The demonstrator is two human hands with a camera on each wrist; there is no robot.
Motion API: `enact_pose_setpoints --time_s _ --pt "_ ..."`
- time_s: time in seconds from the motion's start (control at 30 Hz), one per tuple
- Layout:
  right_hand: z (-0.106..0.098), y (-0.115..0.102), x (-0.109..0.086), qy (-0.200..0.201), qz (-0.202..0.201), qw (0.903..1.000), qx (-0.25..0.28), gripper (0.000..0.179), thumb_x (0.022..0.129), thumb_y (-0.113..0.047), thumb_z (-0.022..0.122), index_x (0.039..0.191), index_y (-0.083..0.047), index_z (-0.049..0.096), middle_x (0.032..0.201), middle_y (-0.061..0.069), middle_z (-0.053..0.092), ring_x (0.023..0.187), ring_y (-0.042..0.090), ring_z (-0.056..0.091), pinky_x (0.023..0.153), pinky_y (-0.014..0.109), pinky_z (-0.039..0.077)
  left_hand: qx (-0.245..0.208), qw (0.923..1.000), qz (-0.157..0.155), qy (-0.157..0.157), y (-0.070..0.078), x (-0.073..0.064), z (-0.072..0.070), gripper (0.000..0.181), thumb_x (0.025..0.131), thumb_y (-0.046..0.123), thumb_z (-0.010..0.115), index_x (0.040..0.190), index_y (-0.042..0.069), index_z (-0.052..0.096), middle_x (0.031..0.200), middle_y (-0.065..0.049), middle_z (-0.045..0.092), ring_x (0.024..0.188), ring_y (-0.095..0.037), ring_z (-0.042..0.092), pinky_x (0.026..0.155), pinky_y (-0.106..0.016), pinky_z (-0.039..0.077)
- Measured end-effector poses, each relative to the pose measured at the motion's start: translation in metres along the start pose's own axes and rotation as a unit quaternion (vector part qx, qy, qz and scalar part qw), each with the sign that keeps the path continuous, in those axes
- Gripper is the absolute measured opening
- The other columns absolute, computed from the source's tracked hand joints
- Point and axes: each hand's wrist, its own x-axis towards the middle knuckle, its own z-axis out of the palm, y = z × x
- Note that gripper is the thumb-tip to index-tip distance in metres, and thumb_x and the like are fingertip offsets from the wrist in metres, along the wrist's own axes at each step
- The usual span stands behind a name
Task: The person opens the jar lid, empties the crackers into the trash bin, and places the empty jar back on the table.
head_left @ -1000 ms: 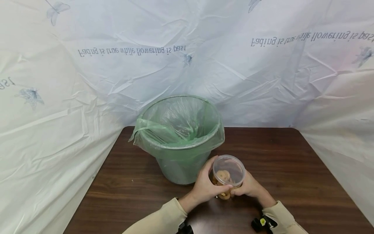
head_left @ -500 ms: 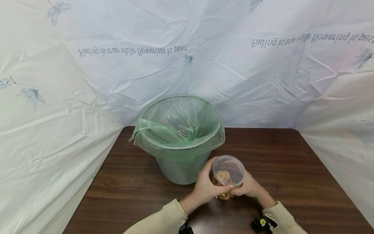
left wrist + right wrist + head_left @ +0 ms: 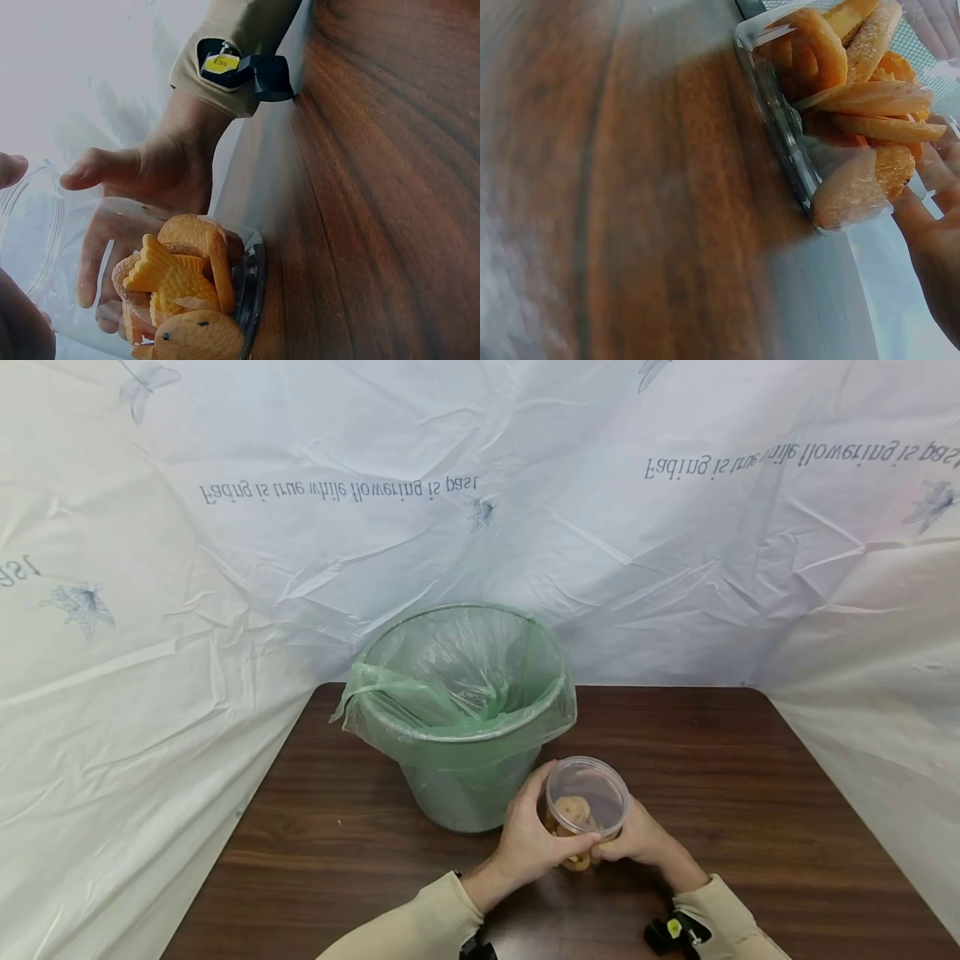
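Both hands grip a round clear plastic jar (image 3: 602,789) at the front middle of the brown table. My left hand (image 3: 525,837) wraps its left side, thumb across the front. From the right, my right hand (image 3: 639,837) holds the jar's other side, its thumb near the left thumb. Several biscuits (image 3: 574,811) show through the jar's wall, lying low in it. In the left wrist view a yellow fish-shaped biscuit (image 3: 174,283) is among round tan ones. The right wrist view shows the jar's base (image 3: 784,139) at the wooden surface. The far fingers are partly hidden behind the jar.
A grey mesh bin (image 3: 457,810) stands just left of and behind the jar. A green plastic bag (image 3: 465,752) lines it and folds over its rim. The dark wooden table (image 3: 720,760) has white printed sheeting (image 3: 637,610) behind it and at both sides.
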Motion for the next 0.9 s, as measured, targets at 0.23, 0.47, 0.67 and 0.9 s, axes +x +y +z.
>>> enact_pose_setpoints --time_s 0.23,0.47,0.67,0.9 --pt "-0.0004 -0.0004 0.0018 -0.007 0.005 0.9999 0.009 0.1 0.058 -0.005 0.089 0.143 0.002 0.036 0.127 0.029 0.052 0.115 0.015 0.055 0.098 0.022 0.043 0.029 0.9993 0.016 0.016 -0.001 -0.0014 0.0021 0.091 0.069 0.029 0.089 0.144 0.012 0.041 0.132 -0.011 0.057 0.111 -0.03 0.06 0.093 -0.04 0.05" --pt "0.0005 -0.0004 0.0016 -0.012 0.02 0.9991 0.035 0.096 0.061 -0.004 0.088 0.142 0.003 0.036 0.124 0.032 0.053 0.112 0.015 0.057 0.095 0.027 0.047 0.048 0.9982 0.021 0.028 0.0002 -0.0016 0.0025 0.091 0.068 0.032 0.089 0.144 0.015 0.041 0.134 -0.01 0.057 0.113 -0.03 0.06 0.093 -0.044 0.05" --pt "0.0011 0.0003 0.0018 -0.014 0.015 0.9991 0.037 0.097 0.062 -0.006 0.088 0.143 0.003 0.035 0.126 0.032 0.051 0.113 0.017 0.057 0.096 0.027 0.046 0.067 0.9958 0.043 0.046 0.0005 -0.0024 0.0038 0.09 0.068 0.032 0.089 0.142 0.009 0.043 0.13 -0.01 0.058 0.111 -0.028 0.061 0.091 -0.042 0.051" --pt "0.0009 0.0017 0.0002 -0.011 0.007 0.999 0.042 0.097 0.061 -0.004 0.087 0.142 0.004 0.035 0.125 0.033 0.051 0.113 0.017 0.057 0.097 0.025 0.045 0.046 0.9977 0.026 0.043 0.003 -0.0027 0.0062 0.088 0.068 0.035 0.088 0.141 0.013 0.044 0.131 -0.007 0.058 0.112 -0.029 0.06 0.093 -0.041 0.05"
